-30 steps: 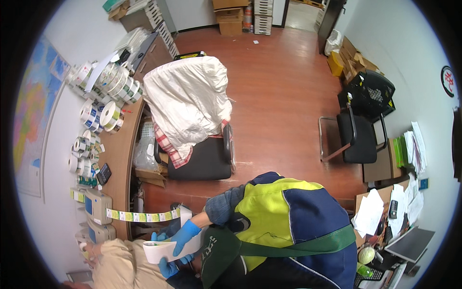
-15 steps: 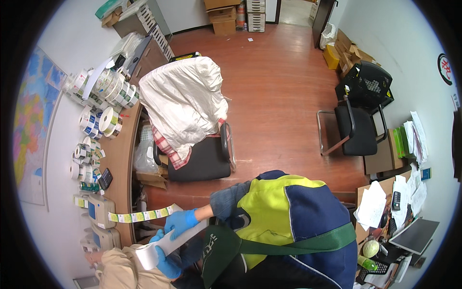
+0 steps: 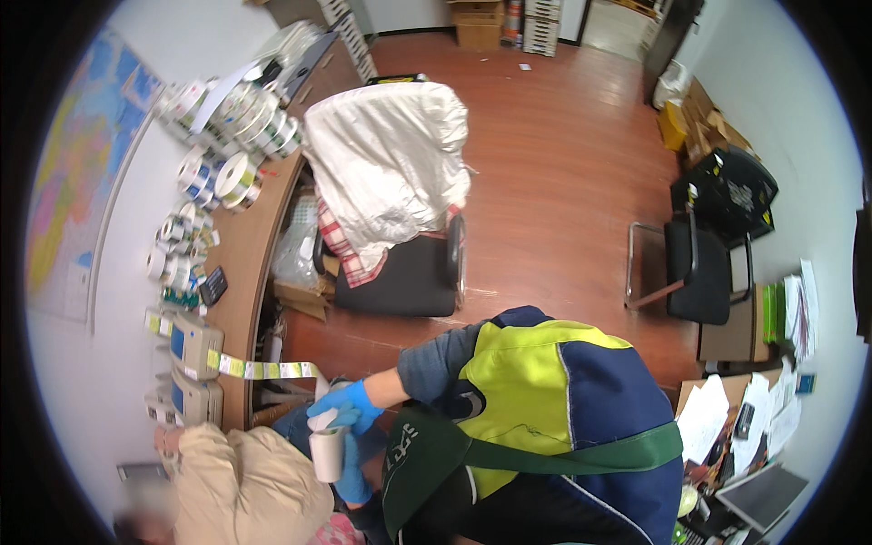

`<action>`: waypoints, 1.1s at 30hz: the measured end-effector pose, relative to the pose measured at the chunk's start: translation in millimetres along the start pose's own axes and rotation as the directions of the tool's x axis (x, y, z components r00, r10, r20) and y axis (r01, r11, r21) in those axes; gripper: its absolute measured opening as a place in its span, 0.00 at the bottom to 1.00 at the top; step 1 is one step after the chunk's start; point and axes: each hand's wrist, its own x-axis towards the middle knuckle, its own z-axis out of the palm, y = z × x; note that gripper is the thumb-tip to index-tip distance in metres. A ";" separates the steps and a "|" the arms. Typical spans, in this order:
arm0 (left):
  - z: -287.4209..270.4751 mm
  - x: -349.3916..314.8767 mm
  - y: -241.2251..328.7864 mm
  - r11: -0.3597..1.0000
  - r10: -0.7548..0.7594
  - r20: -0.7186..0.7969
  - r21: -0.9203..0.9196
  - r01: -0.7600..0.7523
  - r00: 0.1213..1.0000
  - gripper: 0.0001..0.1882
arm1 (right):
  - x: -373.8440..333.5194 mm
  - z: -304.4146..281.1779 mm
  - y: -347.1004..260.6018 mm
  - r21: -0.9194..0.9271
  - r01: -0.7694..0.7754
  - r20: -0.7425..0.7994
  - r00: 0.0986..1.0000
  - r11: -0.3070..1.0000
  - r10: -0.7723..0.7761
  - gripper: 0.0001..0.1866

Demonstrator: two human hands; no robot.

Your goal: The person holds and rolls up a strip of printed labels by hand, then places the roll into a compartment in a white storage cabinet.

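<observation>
A white label roll [image 3: 327,456] is between my two blue-gloved hands, low and left of the middle. My left hand [image 3: 352,480] is closed round its right side, with some fingers hidden behind it. Above it, my right hand [image 3: 350,404] is closed on the white label strip at the roll's top. From a grey-and-blue label printer [image 3: 194,346], a strip of green-and-white printed labels [image 3: 263,370] runs across to my right hand. I wear a dark green apron [image 3: 413,468] over a yellow-green and navy jacket.
A person in a beige jacket [image 3: 245,481] is at lower left, by the desk [image 3: 238,272]. Several label rolls [image 3: 238,180] and a calculator [image 3: 213,285] stand on the desk. A black chair [image 3: 395,280] with white cloth is ahead. Another chair [image 3: 698,282] stands right.
The view has shifted. The roll has turned more upright, and the long blank strip that stretched right of it no longer shows. My right hand has come closer to the roll.
</observation>
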 end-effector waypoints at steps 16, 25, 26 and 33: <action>12.7 -46.4 22.0 0.964 0.072 -0.096 -0.251 -0.094 0.993 0.14 | 87.6 -41.1 -8.5 0.750 -0.382 0.069 0.857 0.541 0.510 0.23; -3.4 -99.6 -38.8 0.917 -0.197 -0.446 -0.398 0.004 0.873 0.25 | 92.3 4.1 -55.5 0.699 -0.242 0.019 0.947 0.673 0.321 0.25; -4.1 -100.3 -57.4 0.890 -0.180 -0.512 -0.449 -0.082 0.840 0.26 | 92.8 -2.5 -59.3 0.722 -0.253 0.056 0.949 0.644 0.310 0.27; -32.2 -173.4 -243.0 0.746 -0.622 -0.574 -0.641 0.180 0.532 0.20 | 65.2 5.1 -79.9 0.502 -0.290 0.001 0.942 0.815 0.335 0.30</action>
